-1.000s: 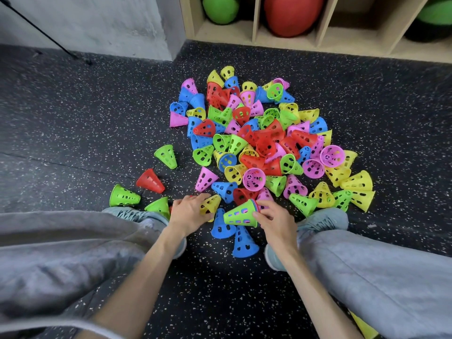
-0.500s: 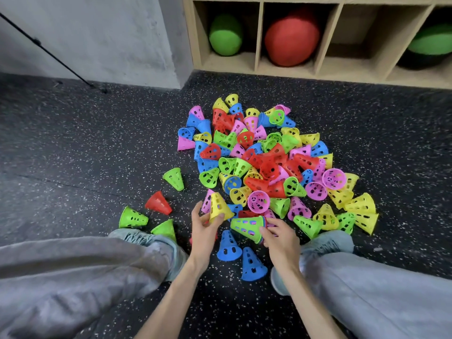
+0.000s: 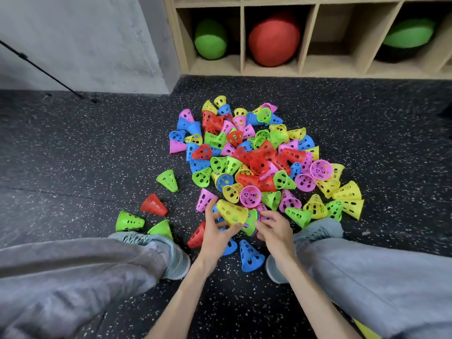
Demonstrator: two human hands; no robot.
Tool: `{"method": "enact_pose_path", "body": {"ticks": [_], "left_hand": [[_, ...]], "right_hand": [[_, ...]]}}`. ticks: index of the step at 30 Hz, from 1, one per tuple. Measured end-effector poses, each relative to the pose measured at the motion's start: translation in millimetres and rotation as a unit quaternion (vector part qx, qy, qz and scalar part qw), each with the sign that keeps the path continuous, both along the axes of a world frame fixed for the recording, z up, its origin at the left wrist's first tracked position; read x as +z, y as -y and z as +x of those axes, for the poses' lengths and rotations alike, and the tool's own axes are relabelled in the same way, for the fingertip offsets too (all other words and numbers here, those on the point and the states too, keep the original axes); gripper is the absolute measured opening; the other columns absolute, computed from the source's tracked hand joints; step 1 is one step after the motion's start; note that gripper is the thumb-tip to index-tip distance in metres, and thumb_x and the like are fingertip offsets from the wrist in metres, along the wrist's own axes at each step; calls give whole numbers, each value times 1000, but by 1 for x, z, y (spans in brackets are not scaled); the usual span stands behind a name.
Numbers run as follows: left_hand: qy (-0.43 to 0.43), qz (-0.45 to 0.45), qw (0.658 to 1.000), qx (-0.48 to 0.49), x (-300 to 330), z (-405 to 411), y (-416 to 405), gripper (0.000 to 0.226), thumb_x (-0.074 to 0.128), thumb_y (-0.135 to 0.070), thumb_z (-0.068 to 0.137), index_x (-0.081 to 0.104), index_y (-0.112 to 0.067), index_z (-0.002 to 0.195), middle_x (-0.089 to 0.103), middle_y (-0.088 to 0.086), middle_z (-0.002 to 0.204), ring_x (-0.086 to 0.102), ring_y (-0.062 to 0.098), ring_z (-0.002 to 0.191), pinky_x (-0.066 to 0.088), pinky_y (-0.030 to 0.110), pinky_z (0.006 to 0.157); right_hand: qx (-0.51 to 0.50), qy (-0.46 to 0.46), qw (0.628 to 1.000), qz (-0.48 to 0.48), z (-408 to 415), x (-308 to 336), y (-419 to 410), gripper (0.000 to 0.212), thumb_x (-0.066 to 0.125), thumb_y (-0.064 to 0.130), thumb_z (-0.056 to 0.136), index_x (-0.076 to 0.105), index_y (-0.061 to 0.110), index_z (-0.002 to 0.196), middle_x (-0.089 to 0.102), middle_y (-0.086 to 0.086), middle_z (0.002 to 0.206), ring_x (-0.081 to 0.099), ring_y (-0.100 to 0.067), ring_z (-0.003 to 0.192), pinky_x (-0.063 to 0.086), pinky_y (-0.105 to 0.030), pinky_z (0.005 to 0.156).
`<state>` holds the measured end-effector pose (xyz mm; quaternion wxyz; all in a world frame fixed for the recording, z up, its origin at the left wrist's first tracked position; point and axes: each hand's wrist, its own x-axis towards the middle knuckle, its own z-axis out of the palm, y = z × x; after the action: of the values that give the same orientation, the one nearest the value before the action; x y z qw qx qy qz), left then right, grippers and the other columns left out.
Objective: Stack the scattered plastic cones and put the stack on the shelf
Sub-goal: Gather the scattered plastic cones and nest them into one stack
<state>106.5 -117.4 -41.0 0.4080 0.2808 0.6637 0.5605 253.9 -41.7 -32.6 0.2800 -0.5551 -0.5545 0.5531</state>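
Left hand (image 3: 215, 231) pinches a yellow cone (image 3: 231, 212) between thumb and curled fingers, its wide mouth turned toward 4 o'clock, apparently to slip over the short stack (image 3: 252, 223) that the right hand (image 3: 275, 230) grips at its base with curled fingers. The pile (image 3: 254, 157) of loose cones lies at 12 o'clock from the hands. The shelf (image 3: 308, 69), the stack's destination, stands beyond at 12 o'clock.

A heap of cones (image 3: 254, 162) lies on the floor (image 3: 73, 155) before the shelf (image 3: 305, 67), with balls (image 3: 274, 37) in its compartments, a few stray cones (image 3: 154, 204) left of the heap, and both shoes (image 3: 171, 253) nearest.
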Motion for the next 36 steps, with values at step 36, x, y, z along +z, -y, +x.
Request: {"method": "enact_pose_path", "body": {"ticks": [36], "left_hand": [[-380,-92,903,-178,-14,-42,88,50,87,-31,73,60,-39,113,60,-5,106,56,10,95,45,22,82]], "right_hand": [[203,73,976,-16,-4,-27,54,20,69,9,92,75,16,110,75,8,84,74,-15,70,63,-34,75]]}}
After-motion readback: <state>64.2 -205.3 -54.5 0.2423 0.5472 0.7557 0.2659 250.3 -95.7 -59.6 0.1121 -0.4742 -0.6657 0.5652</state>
